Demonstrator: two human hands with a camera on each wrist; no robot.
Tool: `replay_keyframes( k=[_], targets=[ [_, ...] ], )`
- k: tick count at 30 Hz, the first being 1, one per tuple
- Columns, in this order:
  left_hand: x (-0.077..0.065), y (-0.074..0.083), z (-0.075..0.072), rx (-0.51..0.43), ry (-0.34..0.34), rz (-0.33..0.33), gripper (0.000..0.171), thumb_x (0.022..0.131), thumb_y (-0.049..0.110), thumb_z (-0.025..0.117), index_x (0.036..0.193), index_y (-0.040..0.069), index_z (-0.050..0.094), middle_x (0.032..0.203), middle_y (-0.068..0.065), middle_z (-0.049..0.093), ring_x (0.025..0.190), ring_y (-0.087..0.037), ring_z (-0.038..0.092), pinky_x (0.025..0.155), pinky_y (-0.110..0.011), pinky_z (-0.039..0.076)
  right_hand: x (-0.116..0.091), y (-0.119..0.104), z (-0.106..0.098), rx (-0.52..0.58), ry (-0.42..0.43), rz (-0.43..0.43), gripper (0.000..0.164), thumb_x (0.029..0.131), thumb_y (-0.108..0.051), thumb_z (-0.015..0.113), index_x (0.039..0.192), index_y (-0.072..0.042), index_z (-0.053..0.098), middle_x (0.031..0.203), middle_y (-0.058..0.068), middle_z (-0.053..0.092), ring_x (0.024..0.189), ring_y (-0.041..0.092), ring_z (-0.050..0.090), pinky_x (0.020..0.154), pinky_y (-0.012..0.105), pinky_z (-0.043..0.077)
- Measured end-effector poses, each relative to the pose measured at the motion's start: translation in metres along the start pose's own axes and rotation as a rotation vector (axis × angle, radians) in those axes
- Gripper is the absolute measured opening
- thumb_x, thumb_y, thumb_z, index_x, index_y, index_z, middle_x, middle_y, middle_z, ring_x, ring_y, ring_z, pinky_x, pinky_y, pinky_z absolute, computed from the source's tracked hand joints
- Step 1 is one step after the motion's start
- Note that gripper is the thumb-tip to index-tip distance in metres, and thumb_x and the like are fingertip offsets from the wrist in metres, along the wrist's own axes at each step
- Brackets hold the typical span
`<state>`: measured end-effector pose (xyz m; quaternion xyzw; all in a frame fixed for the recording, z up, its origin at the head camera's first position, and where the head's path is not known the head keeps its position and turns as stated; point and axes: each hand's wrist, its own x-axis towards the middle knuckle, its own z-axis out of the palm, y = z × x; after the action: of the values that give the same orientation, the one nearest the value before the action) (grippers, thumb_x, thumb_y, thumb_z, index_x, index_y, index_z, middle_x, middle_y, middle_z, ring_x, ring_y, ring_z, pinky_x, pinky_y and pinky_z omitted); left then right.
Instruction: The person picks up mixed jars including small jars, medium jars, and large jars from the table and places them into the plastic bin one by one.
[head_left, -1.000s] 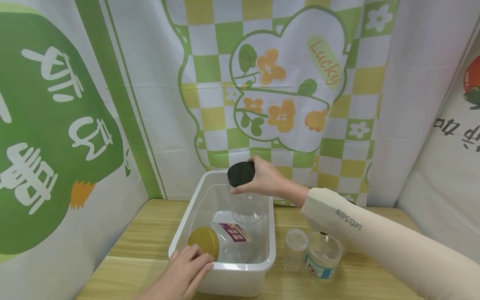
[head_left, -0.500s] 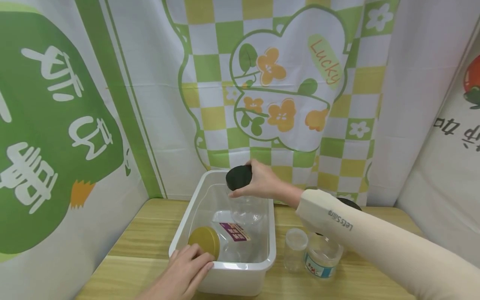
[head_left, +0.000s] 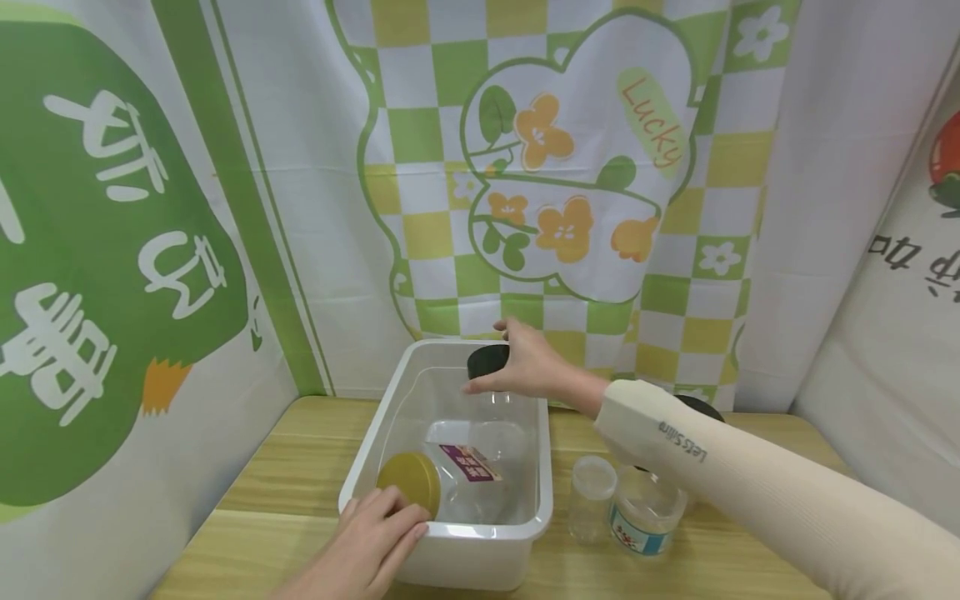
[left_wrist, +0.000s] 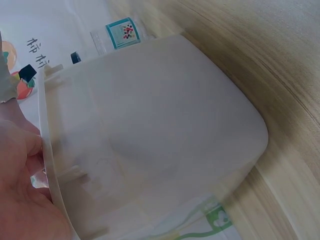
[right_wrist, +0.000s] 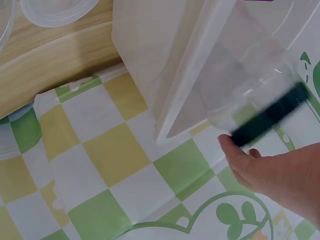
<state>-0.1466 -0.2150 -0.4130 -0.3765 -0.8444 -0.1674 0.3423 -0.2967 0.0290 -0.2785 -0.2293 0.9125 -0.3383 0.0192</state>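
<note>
A white plastic tub (head_left: 480,532) stands on the table. My left hand (head_left: 378,533) holds its near rim, the fingers bent over the edge; the left wrist view shows this hand (left_wrist: 25,185) at the rim too. Over the tub's far right part is my right hand (head_left: 531,362), thumb and fingers spread apart beside a clear jar's black lid (head_left: 486,360). In the right wrist view that jar (right_wrist: 260,85) is tilted within the tub, its lid blurred just beyond the fingertips. Inside the tub, a clear jar with a yellow lid (head_left: 408,482) and purple label (head_left: 470,462) lies on its side.
Right of the tub stand a small clear jar (head_left: 592,500) and a wider clear jar with a blue label (head_left: 645,521). Another black lid (head_left: 699,407) shows behind the right sleeve (head_left: 735,475). A patterned cloth (head_left: 420,250) hangs behind the table.
The black-lidded jar has gone lower into the tub and slightly right, out of my right hand's grip as the fingers spread. My left hand stays on the rim.
</note>
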Motion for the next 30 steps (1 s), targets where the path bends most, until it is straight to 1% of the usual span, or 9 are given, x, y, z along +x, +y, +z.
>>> replay_keyframes(
  k=[2, 4, 11, 17, 21, 26, 30],
  targets=[
    [0.000, 0.000, 0.000, 0.004, -0.002, 0.000, 0.026, 0.114, 0.030, 0.049, 0.097, 0.024, 0.068, 0.087, 0.016, 0.046, 0.081, -0.001, 0.040, 0.069, -0.019, 0.026, -0.002, 0.001, -0.002, 0.011, -0.005, 0.003, 0.104, 0.081, -0.040, 0.092, 0.157, 0.002, 0.036, 0.156, 0.026, 0.046, 0.143, 0.041, 0.048, 0.112, 0.053, 0.047],
    [0.000, -0.001, 0.000, 0.001, -0.003, 0.001, 0.026, 0.113, 0.030, 0.049, 0.097, 0.024, 0.068, 0.087, 0.015, 0.046, 0.081, -0.002, 0.040, 0.068, -0.020, 0.026, -0.003, 0.001, -0.003, 0.019, -0.005, 0.006, 0.103, 0.081, -0.039, 0.092, 0.158, 0.001, 0.035, 0.156, 0.026, 0.046, 0.143, 0.041, 0.048, 0.112, 0.053, 0.046],
    [0.001, -0.001, -0.001, -0.004, -0.029, -0.014, 0.024, 0.113, 0.029, 0.051, 0.097, 0.024, 0.068, 0.086, 0.016, 0.044, 0.080, -0.001, 0.039, 0.069, -0.019, 0.026, -0.005, 0.008, -0.009, 0.034, 0.005, 0.017, 0.103, 0.081, -0.039, 0.092, 0.158, 0.001, 0.035, 0.156, 0.027, 0.046, 0.143, 0.043, 0.047, 0.113, 0.054, 0.045],
    [0.002, -0.001, -0.002, -0.001, -0.038, 0.002, 0.026, 0.114, 0.031, 0.049, 0.096, 0.023, 0.067, 0.086, 0.015, 0.044, 0.080, -0.002, 0.038, 0.068, -0.019, 0.026, -0.009, 0.016, -0.013, 0.050, 0.005, 0.040, 0.100, 0.081, -0.037, 0.092, 0.156, 0.001, 0.038, 0.155, 0.028, 0.047, 0.140, 0.044, 0.050, 0.112, 0.054, 0.045],
    [0.002, -0.002, -0.003, -0.003, -0.048, -0.002, 0.024, 0.113, 0.030, 0.051, 0.098, 0.023, 0.068, 0.087, 0.014, 0.044, 0.080, -0.002, 0.038, 0.068, -0.019, 0.025, -0.014, 0.020, -0.016, 0.042, 0.005, 0.041, 0.098, 0.082, -0.038, 0.091, 0.155, 0.002, 0.039, 0.154, 0.029, 0.047, 0.140, 0.045, 0.049, 0.112, 0.055, 0.045],
    [0.002, -0.002, -0.004, -0.005, -0.063, -0.014, 0.020, 0.111, 0.028, 0.055, 0.098, 0.022, 0.069, 0.087, 0.014, 0.044, 0.080, -0.001, 0.038, 0.067, -0.018, 0.024, -0.021, 0.028, -0.018, 0.046, -0.006, 0.021, 0.096, 0.083, -0.038, 0.090, 0.153, 0.003, 0.040, 0.152, 0.029, 0.049, 0.140, 0.045, 0.049, 0.112, 0.056, 0.045],
    [0.002, -0.002, -0.005, -0.015, -0.083, -0.026, 0.015, 0.109, 0.026, 0.059, 0.099, 0.022, 0.069, 0.087, 0.014, 0.045, 0.080, -0.002, 0.038, 0.067, -0.019, 0.024, -0.028, 0.033, -0.020, 0.051, -0.011, 0.017, 0.095, 0.082, -0.040, 0.089, 0.152, 0.002, 0.041, 0.151, 0.028, 0.050, 0.138, 0.044, 0.051, 0.110, 0.056, 0.046]
  ],
)
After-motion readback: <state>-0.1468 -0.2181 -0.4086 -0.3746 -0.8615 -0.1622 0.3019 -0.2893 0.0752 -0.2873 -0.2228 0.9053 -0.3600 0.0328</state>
